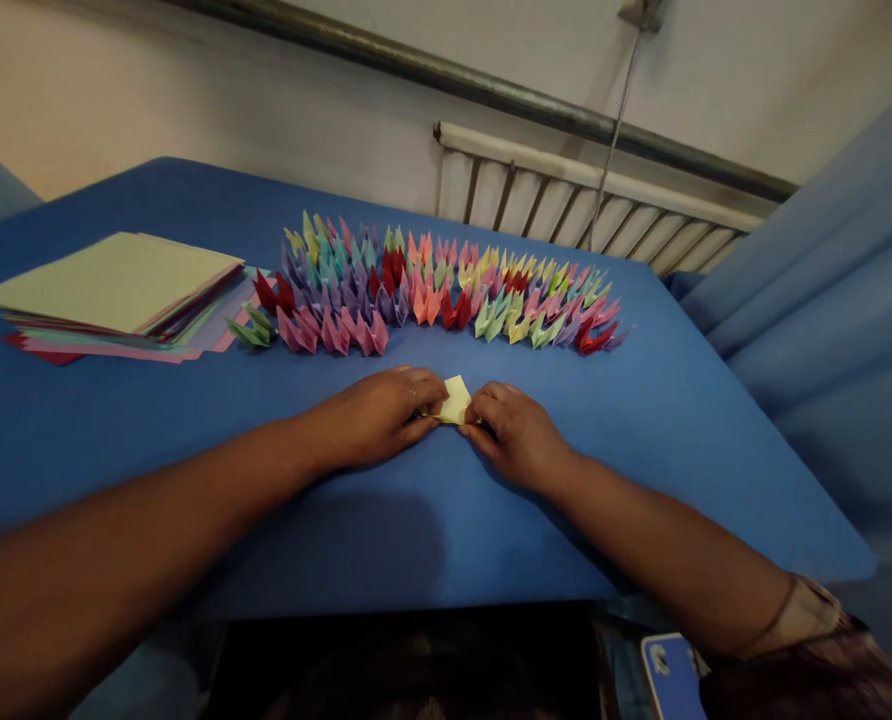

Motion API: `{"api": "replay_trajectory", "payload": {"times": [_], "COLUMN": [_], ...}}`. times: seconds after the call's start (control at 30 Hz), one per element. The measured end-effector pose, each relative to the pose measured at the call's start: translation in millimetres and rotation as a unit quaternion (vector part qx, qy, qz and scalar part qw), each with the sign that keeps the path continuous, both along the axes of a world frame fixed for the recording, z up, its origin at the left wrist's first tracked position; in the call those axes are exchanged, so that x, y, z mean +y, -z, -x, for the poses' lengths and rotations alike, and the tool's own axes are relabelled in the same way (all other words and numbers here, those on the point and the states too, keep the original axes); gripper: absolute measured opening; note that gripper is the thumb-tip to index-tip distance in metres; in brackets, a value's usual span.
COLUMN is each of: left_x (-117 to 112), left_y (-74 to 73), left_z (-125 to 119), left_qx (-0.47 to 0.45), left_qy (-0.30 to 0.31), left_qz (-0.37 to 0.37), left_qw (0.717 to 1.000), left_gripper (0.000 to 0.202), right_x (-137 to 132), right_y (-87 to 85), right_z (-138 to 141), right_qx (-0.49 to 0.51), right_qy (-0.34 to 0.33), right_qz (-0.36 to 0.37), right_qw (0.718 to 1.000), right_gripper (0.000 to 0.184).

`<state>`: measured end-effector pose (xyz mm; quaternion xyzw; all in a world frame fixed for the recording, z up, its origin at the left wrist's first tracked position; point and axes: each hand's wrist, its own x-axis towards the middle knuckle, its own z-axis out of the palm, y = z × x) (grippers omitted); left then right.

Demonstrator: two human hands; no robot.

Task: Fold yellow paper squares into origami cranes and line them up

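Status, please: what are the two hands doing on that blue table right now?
Left hand and right hand both pinching a pale-yellow folded paper on the blue table. Rows of folded pieces behind, apart from hands.

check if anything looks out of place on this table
Nothing spilled or damaged. Only the paper stack at the left is splayed, its lower sheets poking out askew. The folded pieces stand in neat rows, and the left hand and right hand pinch a pale yellow paper.

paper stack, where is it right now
In the head view the paper stack lies at the far left of the blue table, just left of the rows of folded paper figures and beyond the left hand.
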<state>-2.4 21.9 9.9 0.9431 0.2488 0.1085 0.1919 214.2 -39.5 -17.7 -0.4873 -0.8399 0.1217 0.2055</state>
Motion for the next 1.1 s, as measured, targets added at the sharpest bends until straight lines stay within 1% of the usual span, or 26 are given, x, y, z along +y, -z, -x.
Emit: {"api": "replay_trajectory", "payload": {"times": [0.17, 0.33, 0.47, 0.57, 0.7, 0.77, 0.9, 1.0, 1.03, 1.1], "left_x": [1.3, 1.3, -1.7, -2.8, -1.3, -0.7, -1.9, -3.5, -4.0, -4.8], "left_y": [-1.4, -4.4, -5.8, -5.7, -1.7, 1.7, 6.0, 5.6, 5.1, 4.1], "left_z": [-0.6, -0.9, -2.9, -4.4, -5.5, -5.6, -5.0, -4.1, -3.7, -2.5], "left_qx": [0.009, 0.024, 0.031, 0.031, 0.030, 0.033, 0.043, 0.037, 0.032, 0.026], "left_qy": [-0.043, -0.089, -0.100, -0.107, -0.107, -0.115, -0.129, -0.129, -0.121, -0.085], "left_qz": [0.018, 0.009, -0.003, -0.012, -0.025, -0.038, -0.057, -0.059, -0.061, -0.071], "left_qw": [0.999, 0.996, 0.994, 0.994, 0.993, 0.992, 0.989, 0.989, 0.990, 0.994], "left_gripper": [0.023, 0.024, 0.019, 0.018, 0.024, 0.022, 0.016, 0.012, 0.014, 0.017], "right_x": [-0.5, 2.0, 1.5, 1.8, 4.0, 4.5, 1.3, -5.3, -8.0, -13.5], "right_y": [3.6, 3.8, 1.0, 2.0, 5.9, 6.2, 0.4, -5.8, -7.3, -9.2], "right_z": [0.1, 1.0, 2.8, 3.6, 4.1, 4.2, 3.3, 1.8, 1.3, 0.7], "right_qx": [0.023, 0.020, 0.020, 0.026, 0.034, 0.037, 0.017, -0.050, -0.077, -0.123], "right_qy": [0.032, 0.072, 0.082, 0.095, 0.102, 0.103, 0.084, 0.038, 0.021, -0.005], "right_qz": [0.012, 0.017, 0.019, 0.019, 0.020, 0.022, 0.009, -0.011, -0.018, -0.025], "right_qw": [0.999, 0.997, 0.996, 0.995, 0.994, 0.994, 0.996, 0.998, 0.997, 0.992], "right_gripper": [0.009, 0.010, 0.012, 0.014, 0.012, 0.011, 0.007, 0.017, 0.021, 0.029]}}
